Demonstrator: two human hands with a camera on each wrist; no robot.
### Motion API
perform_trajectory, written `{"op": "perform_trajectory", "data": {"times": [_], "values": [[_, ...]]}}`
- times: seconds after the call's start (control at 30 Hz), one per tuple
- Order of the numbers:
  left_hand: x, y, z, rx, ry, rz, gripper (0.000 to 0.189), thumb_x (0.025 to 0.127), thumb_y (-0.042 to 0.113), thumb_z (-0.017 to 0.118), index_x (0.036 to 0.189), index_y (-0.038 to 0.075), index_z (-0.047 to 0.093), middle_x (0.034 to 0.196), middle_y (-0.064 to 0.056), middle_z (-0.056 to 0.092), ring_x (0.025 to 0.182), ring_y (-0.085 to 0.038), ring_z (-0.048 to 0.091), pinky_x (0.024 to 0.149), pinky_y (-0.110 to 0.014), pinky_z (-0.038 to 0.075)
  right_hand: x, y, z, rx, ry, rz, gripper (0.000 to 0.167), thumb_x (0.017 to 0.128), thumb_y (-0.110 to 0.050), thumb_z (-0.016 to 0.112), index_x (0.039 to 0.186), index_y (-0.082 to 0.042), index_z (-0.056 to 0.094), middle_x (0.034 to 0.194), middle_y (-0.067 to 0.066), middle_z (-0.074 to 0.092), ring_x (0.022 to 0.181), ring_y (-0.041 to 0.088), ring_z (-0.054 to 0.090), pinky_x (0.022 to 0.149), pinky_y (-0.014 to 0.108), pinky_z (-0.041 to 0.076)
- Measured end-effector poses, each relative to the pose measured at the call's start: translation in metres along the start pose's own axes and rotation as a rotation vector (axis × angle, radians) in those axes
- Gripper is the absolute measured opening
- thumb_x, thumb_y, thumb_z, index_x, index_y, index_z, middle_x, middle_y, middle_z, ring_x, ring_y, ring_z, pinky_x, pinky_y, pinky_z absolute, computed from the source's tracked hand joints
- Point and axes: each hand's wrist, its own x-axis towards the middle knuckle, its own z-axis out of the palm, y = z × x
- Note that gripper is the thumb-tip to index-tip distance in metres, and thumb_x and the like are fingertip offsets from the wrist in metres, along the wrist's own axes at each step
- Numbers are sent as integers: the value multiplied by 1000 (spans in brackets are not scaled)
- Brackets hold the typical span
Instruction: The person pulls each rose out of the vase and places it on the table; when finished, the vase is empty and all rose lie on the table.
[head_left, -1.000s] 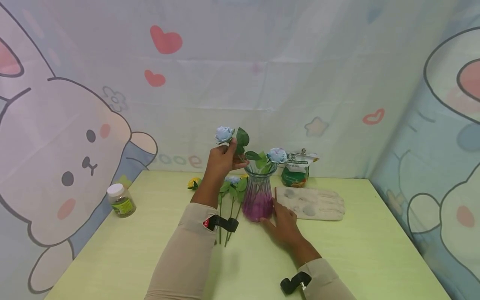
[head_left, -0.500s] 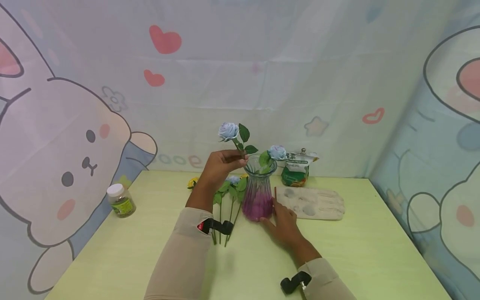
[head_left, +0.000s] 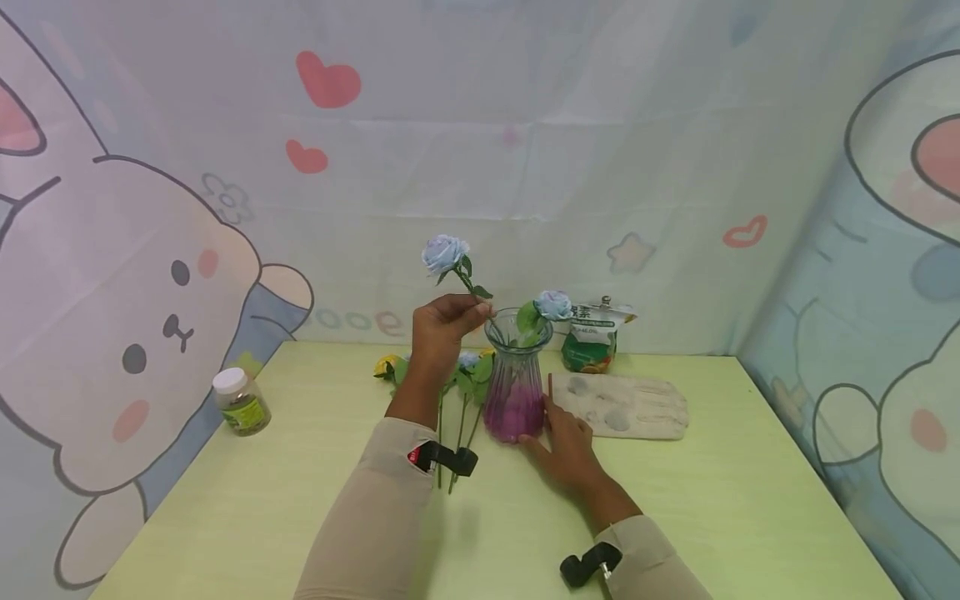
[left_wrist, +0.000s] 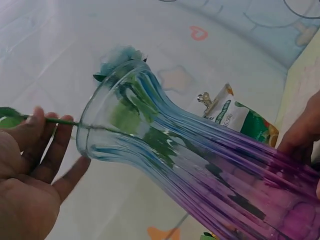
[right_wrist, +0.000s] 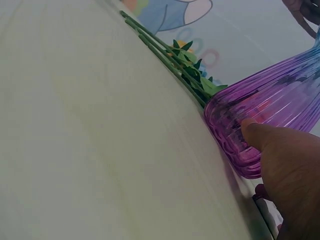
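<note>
In the head view my left hand [head_left: 444, 332] pinches the green stem of a blue artificial rose [head_left: 446, 255] beside the vase mouth. The left wrist view has that stem [left_wrist: 60, 120] between thumb and fingers, its lower part running inside the glass. The ribbed glass vase [head_left: 514, 400] is clear blue above and purple below, standing upright on the table. My right hand [head_left: 568, 450] holds it low at the base; the right wrist view shows the thumb [right_wrist: 254, 131] against the purple glass. A second blue rose [head_left: 553, 305] stands in the vase, leaning right over its rim.
Several more flowers lie left of the vase, their stems [head_left: 452, 467] toward me, including a yellow one [head_left: 386, 365]. Right of the vase are a pale glove [head_left: 637, 408] and a green-white bag [head_left: 591, 342] with a clip. A lidded jar [head_left: 243, 403] stands far left.
My left hand has shifted its hold lower on the rose's stem and come down level with the vase rim. The bloom stands higher and tilts left. My right hand stays at the vase base.
</note>
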Motion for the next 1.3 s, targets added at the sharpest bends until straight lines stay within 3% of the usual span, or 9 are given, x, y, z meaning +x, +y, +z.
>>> {"op": "perform_trajectory", "data": {"times": [0.13, 0.33, 0.43, 0.57, 0.7, 0.8, 0.97, 1.3], "values": [[-2, -3, 3, -12, 49, 33, 4, 103, 6, 76, 106, 6, 74, 92, 5, 83, 92, -12, 82, 102, -34, 65, 1, 0, 0, -1, -15, 11, 89, 107, -46, 70, 171, 1, 28, 171, 22, 46, 159, 41, 44, 128, 66, 23], [-2, -9, 9, -77, 156, 71, 11, 100, 2, 79, 98, 10, 73, 90, 2, 82, 84, -12, 82, 93, -34, 68, 1, 2, 1, 7, -29, 32, 90, 108, -48, 69, 173, -2, 26, 173, 19, 43, 162, 39, 41, 131, 64, 19], [-3, -12, 9, -86, 131, 71, 3, 101, -2, 76, 103, 1, 77, 92, 0, 80, 87, -14, 81, 93, -34, 68, 1, 2, 1, 11, -20, 30, 90, 107, -47, 70, 173, -2, 27, 173, 19, 44, 162, 39, 42, 131, 65, 19], [-4, -17, 7, -64, 75, 66, 17, 102, -5, 72, 116, -14, 75, 101, 2, 78, 95, -17, 81, 100, -36, 67, 0, 2, 2, 9, -5, 22, 90, 107, -47, 70, 172, -2, 28, 171, 20, 47, 160, 39, 44, 129, 65, 21], [-4, -20, 5, -56, 47, 88, 20, 102, -7, 72, 119, -16, 75, 108, -1, 76, 104, -26, 81, 102, -36, 66, 0, 2, 1, 6, -8, 19, 90, 107, -47, 70, 172, -2, 28, 171, 19, 47, 159, 39, 45, 129, 64, 21], [-4, -22, 6, -64, 54, 99, 20, 102, -7, 71, 120, -15, 76, 110, -3, 76, 108, -26, 81, 103, -36, 65, 0, 1, 0, 9, -8, 17, 89, 107, -47, 70, 172, -2, 29, 170, 20, 47, 159, 39, 44, 129, 65, 21], [-5, -24, 9, -130, 141, 87, 23, 102, -10, 68, 123, -16, 74, 112, -7, 74, 102, -15, 82, 101, -35, 66, 0, 0, -1, 19, -14, 27, 89, 107, -46, 70, 172, -2, 28, 172, 20, 45, 161, 39, 43, 131, 65, 19], [-5, -18, 16, -182, 361, 42, 25, 105, -2, 69, 128, -8, 76, 107, -4, 79, 101, -17, 81, 98, -30, 66, 1, 0, -1, 18, -18, 25, 89, 108, -46, 70, 172, -1, 28, 172, 20, 45, 161, 39, 43, 130, 65, 20]]}}
